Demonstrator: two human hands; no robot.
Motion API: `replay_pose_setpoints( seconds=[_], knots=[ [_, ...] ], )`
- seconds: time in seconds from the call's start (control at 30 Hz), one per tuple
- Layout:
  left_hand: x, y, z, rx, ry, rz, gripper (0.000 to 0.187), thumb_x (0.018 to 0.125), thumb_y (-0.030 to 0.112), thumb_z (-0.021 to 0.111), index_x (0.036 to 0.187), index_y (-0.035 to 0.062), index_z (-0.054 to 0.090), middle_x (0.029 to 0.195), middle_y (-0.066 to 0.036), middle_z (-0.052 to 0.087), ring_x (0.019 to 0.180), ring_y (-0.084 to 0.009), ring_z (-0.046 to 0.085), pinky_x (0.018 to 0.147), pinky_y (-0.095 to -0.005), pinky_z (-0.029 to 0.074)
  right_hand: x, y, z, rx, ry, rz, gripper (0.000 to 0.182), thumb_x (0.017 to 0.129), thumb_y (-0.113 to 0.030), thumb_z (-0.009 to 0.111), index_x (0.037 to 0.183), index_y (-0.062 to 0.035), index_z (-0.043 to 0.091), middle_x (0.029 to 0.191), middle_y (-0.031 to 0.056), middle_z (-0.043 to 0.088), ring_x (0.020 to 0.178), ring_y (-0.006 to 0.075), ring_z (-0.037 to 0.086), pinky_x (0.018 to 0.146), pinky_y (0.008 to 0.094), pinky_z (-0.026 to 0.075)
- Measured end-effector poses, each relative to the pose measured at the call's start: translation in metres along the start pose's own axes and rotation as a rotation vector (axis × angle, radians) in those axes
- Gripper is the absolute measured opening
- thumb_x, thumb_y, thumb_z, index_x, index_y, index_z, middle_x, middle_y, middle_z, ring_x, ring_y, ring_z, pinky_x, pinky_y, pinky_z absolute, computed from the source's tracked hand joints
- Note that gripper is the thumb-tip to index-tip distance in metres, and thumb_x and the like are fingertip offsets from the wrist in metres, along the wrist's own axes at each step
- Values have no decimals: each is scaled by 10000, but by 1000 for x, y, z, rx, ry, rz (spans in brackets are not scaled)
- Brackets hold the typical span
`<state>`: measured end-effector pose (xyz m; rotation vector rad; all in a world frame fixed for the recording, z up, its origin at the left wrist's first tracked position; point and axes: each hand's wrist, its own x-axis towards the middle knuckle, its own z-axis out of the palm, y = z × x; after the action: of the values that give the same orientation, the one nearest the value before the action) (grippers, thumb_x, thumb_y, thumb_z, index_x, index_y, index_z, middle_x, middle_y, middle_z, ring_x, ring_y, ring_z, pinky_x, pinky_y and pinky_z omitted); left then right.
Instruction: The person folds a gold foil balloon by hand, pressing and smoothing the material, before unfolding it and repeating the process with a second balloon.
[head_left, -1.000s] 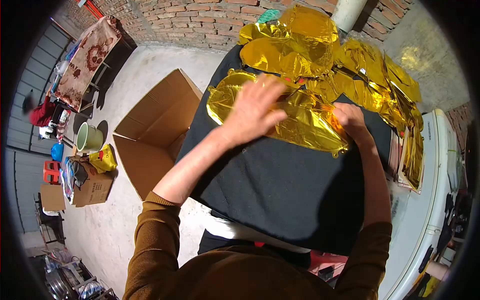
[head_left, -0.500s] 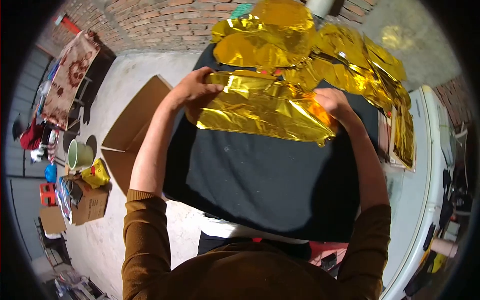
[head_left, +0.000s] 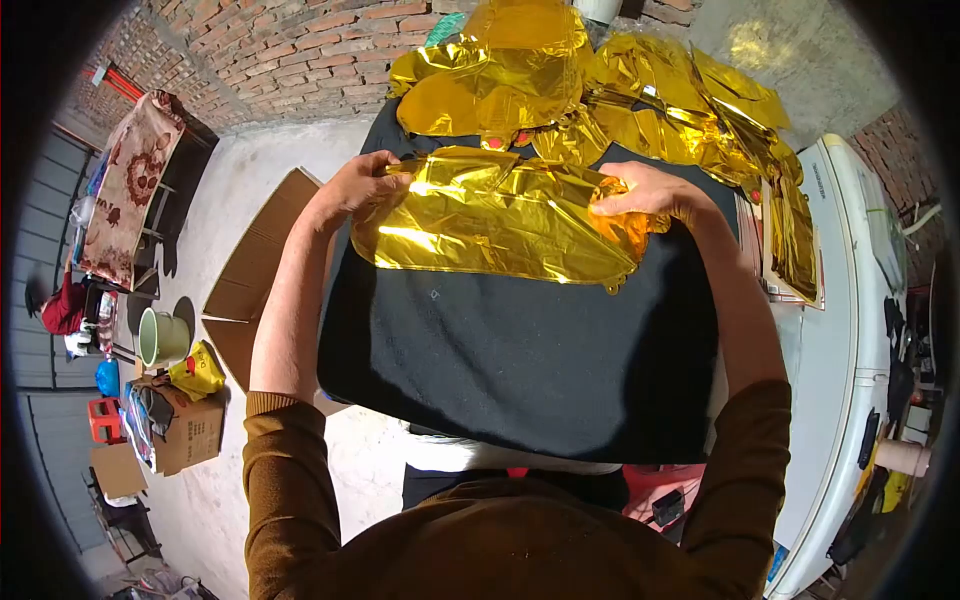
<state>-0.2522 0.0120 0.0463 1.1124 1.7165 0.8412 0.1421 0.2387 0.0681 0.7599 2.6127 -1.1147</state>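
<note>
A shiny gold foil sheet is stretched between my hands over a table covered in black cloth. My left hand pinches its upper left corner between thumb and fingers. At the sheet's right end, my right hand grips a crumpled, orange-tinted part, thumb in front. Behind the sheet, more gold foil pieces lie at the back of the black cloth, with a crumpled group at the back right. Small red spots show among the foil just beyond the held sheet.
An open cardboard box stands left of the table. Farther left are a green bucket, a filled carton and a person in red. A white appliance stands at the right, a brick wall behind.
My right hand has opened out from a fist into a thumb-and-finger grip on the foil's right end. The view has shifted slightly, and the sheet hangs a little differently.
</note>
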Motion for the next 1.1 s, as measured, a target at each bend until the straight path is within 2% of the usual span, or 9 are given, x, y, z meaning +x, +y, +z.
replay_pose_setpoints(
  seconds=[0.17,0.3,0.43,0.5,0.63,0.77,0.87,0.93,1.1],
  knots=[
    [-10,2,5,16,36,101,205,1032,207,754,1078,64,615,896,35,642,818,-71,563,736,-256,476,6,21,0,-225,20,-163,499,897,-317,768,1260,6,656,1111,194,713,1048,288,671,946,392,510],
    [-33,16,3,44,197,380,219,1043,210,743,1124,53,614,900,49,623,833,-62,551,739,-257,469,-39,-23,-3,-125,389,-98,414,900,-282,760,1150,24,636,1069,230,697,1046,429,663,876,472,513],
    [-111,62,25,337,508,649,182,989,164,777,1049,38,659,983,-62,720,893,-174,656,820,-294,492,-94,-60,14,-657,927,-390,228,855,-139,748,989,-39,592,974,146,644,977,394,631,845,457,485],
    [-144,56,37,603,546,881,219,893,-10,752,1088,24,658,1122,-93,715,1084,-290,653,961,-378,496,-121,-68,36,-725,997,-471,211,820,-83,729,1003,-84,625,981,86,638,993,328,637,861,425,486],
    [-186,10,86,755,426,960,389,729,-13,788,1085,89,669,1207,-38,733,1196,-329,638,1028,-472,458,-150,-29,104,-790,969,-479,218,830,-59,686,1043,-100,664,1007,52,646,1037,284,638,919,436,484],
    [-214,-40,131,858,152,824,384,808,65,810,1154,117,650,1286,-20,692,1286,-303,596,1047,-466,441,-181,-14,153,-888,764,-309,373,870,-24,639,1229,-116,680,1193,102,651,1221,290,605,1044,458,460],
    [-237,-38,142,778,161,721,542,769,164,871,1252,88,637,1446,-101,614,1394,-342,524,1115,-498,414,-211,-20,159,-908,725,-169,557,861,29,627,1399,-117,639,1362,157,594,1399,329,507,1161,484,414],
    [-248,-27,136,750,148,686,721,751,268,911,1360,49,594,1528,-170,550,1440,-382,486,1174,-514,379,-229,-20,168,-774,752,-82,557,865,32,639,1407,-97,620,1316,174,616,1337,346,552,1117,483,450],
    [-231,-13,102,650,296,675,693,903,387,823,1447,42,567,1535,-209,552,1448,-404,498,1192,-511,395,-247,-16,204,-226,802,98,462,899,-5,678,1353,-53,609,1109,195,686,1082,371,664,955,481,535]
  ],
)
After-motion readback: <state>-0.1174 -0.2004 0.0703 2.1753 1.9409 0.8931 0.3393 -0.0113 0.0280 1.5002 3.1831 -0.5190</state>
